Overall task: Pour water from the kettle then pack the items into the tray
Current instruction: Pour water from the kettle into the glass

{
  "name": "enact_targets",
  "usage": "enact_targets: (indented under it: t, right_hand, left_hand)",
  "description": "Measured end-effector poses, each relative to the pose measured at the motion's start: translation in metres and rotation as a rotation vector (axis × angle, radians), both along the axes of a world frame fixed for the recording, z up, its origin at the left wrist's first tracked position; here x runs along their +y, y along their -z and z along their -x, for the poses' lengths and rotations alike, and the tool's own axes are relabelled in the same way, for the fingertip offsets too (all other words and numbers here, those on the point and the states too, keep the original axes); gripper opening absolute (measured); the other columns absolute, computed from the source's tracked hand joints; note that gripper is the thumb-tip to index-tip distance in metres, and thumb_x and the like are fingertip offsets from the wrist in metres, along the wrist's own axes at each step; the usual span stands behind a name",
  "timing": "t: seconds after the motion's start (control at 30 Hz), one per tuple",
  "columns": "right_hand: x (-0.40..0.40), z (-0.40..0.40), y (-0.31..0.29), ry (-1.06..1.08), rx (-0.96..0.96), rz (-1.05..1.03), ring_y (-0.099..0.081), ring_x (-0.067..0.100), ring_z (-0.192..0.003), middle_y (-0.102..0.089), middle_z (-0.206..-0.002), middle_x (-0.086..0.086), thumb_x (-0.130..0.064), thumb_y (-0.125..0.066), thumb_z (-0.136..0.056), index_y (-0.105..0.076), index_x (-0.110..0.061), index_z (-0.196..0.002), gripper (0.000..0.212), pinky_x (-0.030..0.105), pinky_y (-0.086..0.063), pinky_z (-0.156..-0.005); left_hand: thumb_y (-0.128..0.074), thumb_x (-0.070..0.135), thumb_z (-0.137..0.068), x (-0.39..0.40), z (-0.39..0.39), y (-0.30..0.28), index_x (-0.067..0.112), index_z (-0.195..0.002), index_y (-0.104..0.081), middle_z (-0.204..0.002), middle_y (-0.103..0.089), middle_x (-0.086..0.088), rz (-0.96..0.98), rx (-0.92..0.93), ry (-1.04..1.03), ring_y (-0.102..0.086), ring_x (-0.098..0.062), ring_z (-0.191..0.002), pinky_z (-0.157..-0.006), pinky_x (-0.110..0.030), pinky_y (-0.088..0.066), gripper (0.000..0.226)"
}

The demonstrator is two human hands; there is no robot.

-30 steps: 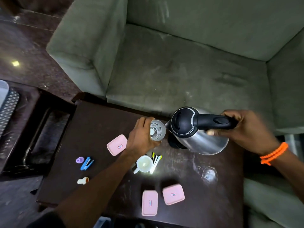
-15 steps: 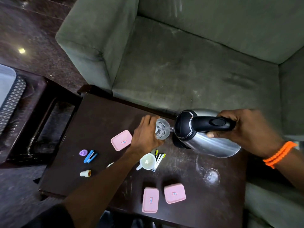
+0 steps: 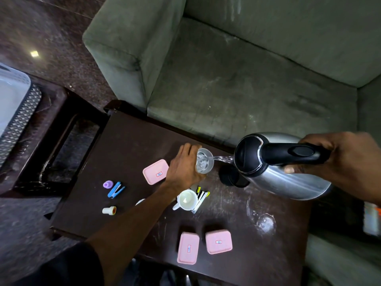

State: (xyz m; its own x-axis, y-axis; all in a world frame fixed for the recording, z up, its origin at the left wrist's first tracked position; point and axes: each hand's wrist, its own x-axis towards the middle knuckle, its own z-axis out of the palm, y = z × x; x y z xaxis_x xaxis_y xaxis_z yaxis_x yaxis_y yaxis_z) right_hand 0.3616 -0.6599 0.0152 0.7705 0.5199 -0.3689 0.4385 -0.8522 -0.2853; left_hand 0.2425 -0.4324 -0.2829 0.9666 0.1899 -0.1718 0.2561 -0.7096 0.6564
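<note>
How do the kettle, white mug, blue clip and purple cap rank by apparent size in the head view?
1. kettle, though it is raised nearer the camera
2. white mug
3. blue clip
4. purple cap

1. The steel kettle (image 3: 280, 178), with black lid and handle, hangs tilted above the bench, spout to the left, water streaming out.
2. The clear glass (image 3: 204, 161) stands upright just left of the spout, catching the stream.
3. Three pink lidded boxes lie flat: one (image 3: 156, 171) left of the glass, two (image 3: 188, 248) (image 3: 218, 241) side by side near the front edge.

Both hands, left (image 3: 183, 168) and right (image 3: 348, 162), grip closed.
</note>
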Motion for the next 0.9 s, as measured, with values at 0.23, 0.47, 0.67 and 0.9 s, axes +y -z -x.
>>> enact_targets:
  t: [0.23, 0.47, 0.67, 0.9]
  right_hand:
    - [-0.009, -0.003, -0.010, 0.066, 0.084, 0.049, -0.068, -0.007, -0.067, -0.073, -0.073, -0.022, -0.083, -0.073, -0.060, -0.072, -0.043, -0.094, 0.052, 0.011, -0.048, -0.058]
    - [-0.054, -0.032, 0.012, 0.018, -0.002, 0.129, -0.067, -0.014, -0.068, -0.071, -0.091, -0.032, -0.092, -0.068, -0.064, -0.071, -0.048, -0.105, 0.060, 0.011, -0.047, -0.049]
    - [-0.079, -0.043, 0.039, 0.041, -0.006, 0.130, -0.069, -0.015, -0.068, -0.072, -0.095, -0.032, -0.088, -0.073, -0.063, -0.071, -0.051, -0.108, 0.058, 0.012, -0.050, -0.050]
    - [-0.121, -0.068, 0.080, 0.055, -0.036, 0.204, -0.066, -0.020, -0.071, -0.069, -0.101, -0.039, -0.093, -0.070, -0.059, -0.065, -0.062, -0.102, 0.054, 0.009, -0.047, -0.047]
  left_hand:
    - [-0.085, 0.038, -0.055, 0.003, 0.001, 0.001, 0.019, -0.133, -0.050, -0.120, -0.052, -0.002, -0.002, 0.024, -0.006, -0.053, -0.026, -0.113, -0.079, -0.046, -0.057, 0.087]
    - [-0.088, 0.039, -0.058, 0.004, 0.002, 0.007, 0.017, -0.136, -0.051, -0.122, -0.054, -0.004, -0.020, 0.049, 0.009, -0.054, -0.027, -0.114, -0.083, -0.045, -0.056, 0.090]
    - [-0.089, 0.039, -0.056, 0.004, 0.005, 0.014, 0.018, -0.136, -0.050, -0.122, -0.054, -0.003, -0.016, 0.062, -0.004, -0.054, -0.027, -0.114, -0.085, -0.044, -0.056, 0.091]
    - [-0.090, 0.046, -0.051, 0.004, 0.006, 0.015, 0.021, -0.138, -0.047, -0.123, -0.053, -0.001, -0.047, 0.063, -0.001, -0.055, -0.025, -0.113, -0.086, -0.041, -0.055, 0.100]
